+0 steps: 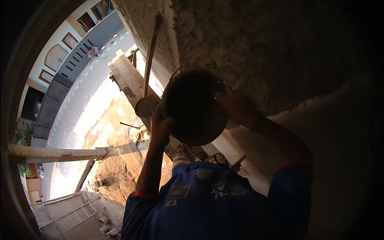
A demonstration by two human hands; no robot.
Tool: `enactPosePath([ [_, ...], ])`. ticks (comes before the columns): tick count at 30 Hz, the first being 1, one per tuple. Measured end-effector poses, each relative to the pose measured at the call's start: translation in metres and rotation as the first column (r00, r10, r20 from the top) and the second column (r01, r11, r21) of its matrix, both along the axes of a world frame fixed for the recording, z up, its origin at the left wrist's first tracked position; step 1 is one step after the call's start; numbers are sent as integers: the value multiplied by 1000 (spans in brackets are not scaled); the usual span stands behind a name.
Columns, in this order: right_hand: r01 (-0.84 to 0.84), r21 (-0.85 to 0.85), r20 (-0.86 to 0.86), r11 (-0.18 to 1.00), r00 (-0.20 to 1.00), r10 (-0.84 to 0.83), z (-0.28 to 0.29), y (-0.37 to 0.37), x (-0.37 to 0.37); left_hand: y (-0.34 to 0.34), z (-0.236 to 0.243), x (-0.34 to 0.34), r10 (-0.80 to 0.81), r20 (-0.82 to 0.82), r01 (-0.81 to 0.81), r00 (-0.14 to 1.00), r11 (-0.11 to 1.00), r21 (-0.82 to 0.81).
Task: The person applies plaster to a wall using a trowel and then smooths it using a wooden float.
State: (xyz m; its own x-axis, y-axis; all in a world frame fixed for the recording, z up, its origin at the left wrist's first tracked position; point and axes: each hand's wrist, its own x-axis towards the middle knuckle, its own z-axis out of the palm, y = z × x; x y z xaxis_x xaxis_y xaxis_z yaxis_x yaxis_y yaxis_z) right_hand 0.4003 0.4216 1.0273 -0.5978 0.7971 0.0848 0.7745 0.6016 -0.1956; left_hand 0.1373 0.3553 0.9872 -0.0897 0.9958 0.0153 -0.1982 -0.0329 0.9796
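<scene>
Blue cloth lies nearest, a shirt (200,208) with red cuffs, its sleeves reaching up to the bucket (196,108), which is held out in front of the chest beside a rough wall (248,44). At the bucket's left edge the left hand (161,127) is clamped on, thumb over the rim; at its right edge the right hand (240,108) sits in shadow — I cannot tell whether its fingers are closed on the rim or only laid against it. Hands on opposite sides probably share the weight and keep the mouth level or tipped toward the wearer. As for looks, the bucket is round and dark, its mouth turned up to view, with what seems a thin wire handle along the upper-left rim; the inside is too black to show any contents. Below the bucket are the feet (182,156), on boards that seem to serve as a raised footing. Just left of the bucket a stick (151,60) with a round end slants up along the wall, perhaps propped there to stay within reach. Beyond, left of the bucket and lower down, lies a sand heap (114,172) — and farthest off, up and left of it, a person (94,52) sits by a grey fence (78,60).
</scene>
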Motion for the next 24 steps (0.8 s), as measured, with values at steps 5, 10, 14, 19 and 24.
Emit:
enactPosePath([
  [5,-228,82,300,970,934,194,-24,-2,-9,18,5,-4,-116,-74,121,991,990,70],
  [10,-303,107,385,947,891,241,-34,-28,37,27,15,4,-146,-84,144,986,989,-27],
  [14,-265,483,348,834,933,95,37,-31,49,30,1,16,-179,-80,182,981,983,25],
  [19,-113,260,346,959,938,17,26,-13,36,34,18,29,-128,-355,147,926,989,26],
  [24,-166,97,178,981,973,147,-23,-13,36,33,22,41,-77,-390,107,918,993,55],
])
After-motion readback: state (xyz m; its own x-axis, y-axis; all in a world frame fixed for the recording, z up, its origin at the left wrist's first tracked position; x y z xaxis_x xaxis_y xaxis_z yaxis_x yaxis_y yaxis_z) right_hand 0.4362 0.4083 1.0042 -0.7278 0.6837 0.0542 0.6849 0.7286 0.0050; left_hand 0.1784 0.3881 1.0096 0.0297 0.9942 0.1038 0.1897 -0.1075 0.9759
